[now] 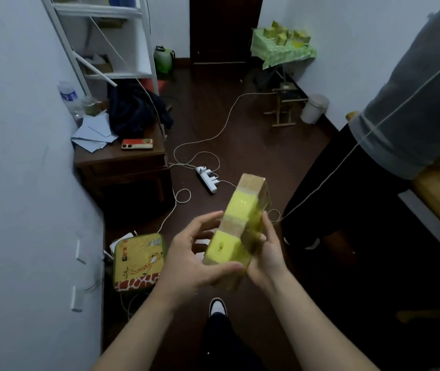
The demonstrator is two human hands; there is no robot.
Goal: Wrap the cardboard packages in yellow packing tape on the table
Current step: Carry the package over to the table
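A long cardboard package (240,223) with bands of yellow tape is held up in front of me, tilted away, over the dark floor. My left hand (194,261) holds its near end, thumb under the lower edge and fingers spread loosely beside its left face. My right hand (267,250) grips the right side, fingers curled round the edge. More yellow-taped packages (283,36) stand on a far table with a green cloth (280,53).
A dark wooden side table (122,159) at left carries a red phone (137,144), papers and a dark bag. A power strip (208,179) and white cables lie on the floor. A yellow giraffe cushion (138,261) sits lower left. A person (401,108) stands at right.
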